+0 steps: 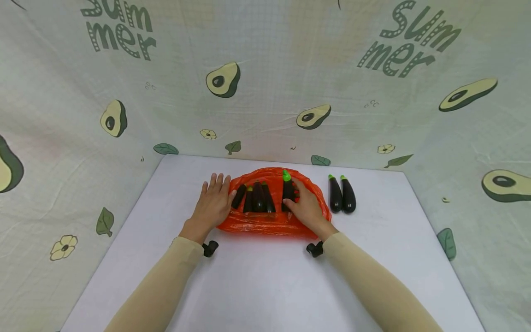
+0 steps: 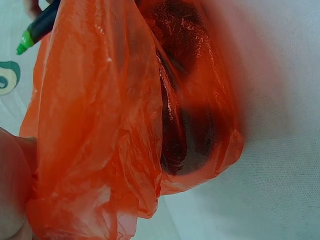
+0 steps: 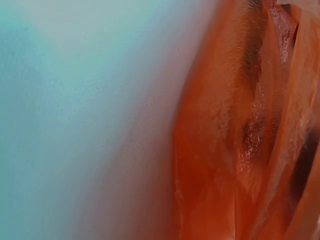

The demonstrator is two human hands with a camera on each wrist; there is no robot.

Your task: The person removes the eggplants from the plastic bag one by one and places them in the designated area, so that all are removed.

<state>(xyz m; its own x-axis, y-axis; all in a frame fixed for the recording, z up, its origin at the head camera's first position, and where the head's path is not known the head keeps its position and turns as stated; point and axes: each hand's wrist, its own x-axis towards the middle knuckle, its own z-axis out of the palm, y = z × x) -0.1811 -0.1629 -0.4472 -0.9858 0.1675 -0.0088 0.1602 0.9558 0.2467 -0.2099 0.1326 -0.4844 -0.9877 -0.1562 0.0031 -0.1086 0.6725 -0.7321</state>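
Note:
A red plastic bag (image 1: 265, 226) lies spread with its mouth open, several dark eggplants (image 1: 258, 198) inside it. My right hand (image 1: 307, 205) grips another eggplant (image 1: 287, 189) with a bright green cap, upright over the bag's right half; its lower end is hidden behind the bag's front edge. That green-tipped eggplant (image 2: 42, 22) also shows at the top left of the left wrist view. On the bag's left rim rests my left hand (image 1: 213, 203), fingers straight and pointing away. Dark shapes press against the red plastic (image 3: 215, 165) in the right wrist view.
Two more eggplants with green caps, one (image 1: 335, 196) beside the other (image 1: 348, 196), lie on the white table (image 1: 257, 286) right of the bag. A cloth (image 1: 265, 83) printed with avocados hangs behind the table and along its sides.

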